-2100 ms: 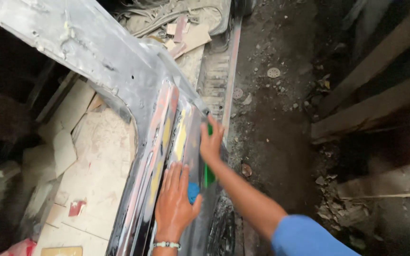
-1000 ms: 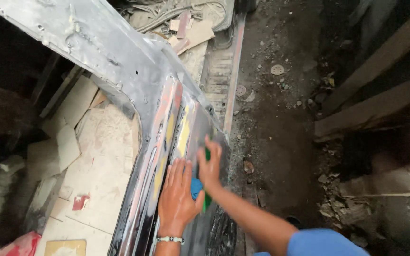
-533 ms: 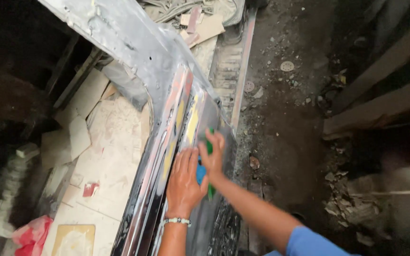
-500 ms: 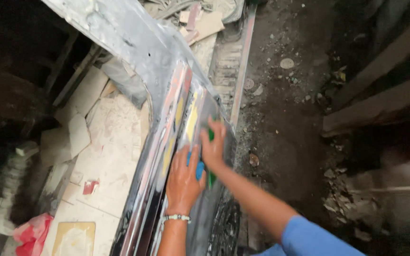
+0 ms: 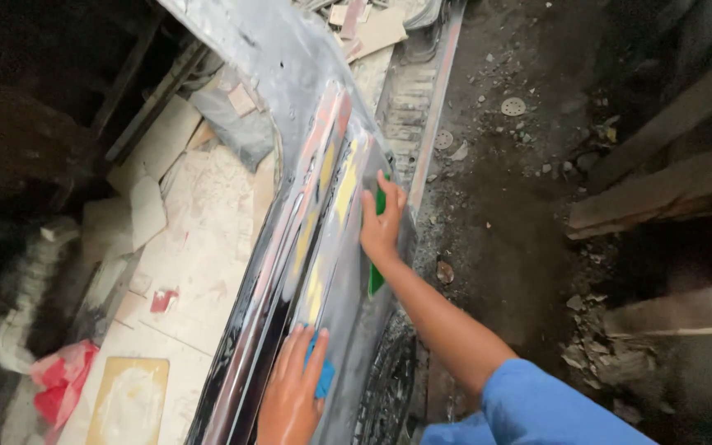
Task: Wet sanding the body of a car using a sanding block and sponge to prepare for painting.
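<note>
A long curved grey car body panel (image 5: 290,74) with yellow and pink filler patches runs from the top down to the bottom middle. My right hand (image 5: 381,222) lies flat on its right edge, pressing a green sanding sheet (image 5: 377,276) against it. Lower down, my left hand (image 5: 290,395) rests flat on the panel over a blue pad (image 5: 324,377). A blue sleeve (image 5: 537,408) covers my right upper arm.
A black tyre (image 5: 385,395) sits under the panel at the bottom. Pale cardboard sheets (image 5: 199,255) and a red bag (image 5: 63,379) lie on the left. Dirt ground (image 5: 504,189) with round discs and rubble is right, with wooden planks (image 5: 661,198) beyond.
My right hand has slid up the panel with the green sheet. My left hand has dropped lower and now sits apart from it, on the blue pad.
</note>
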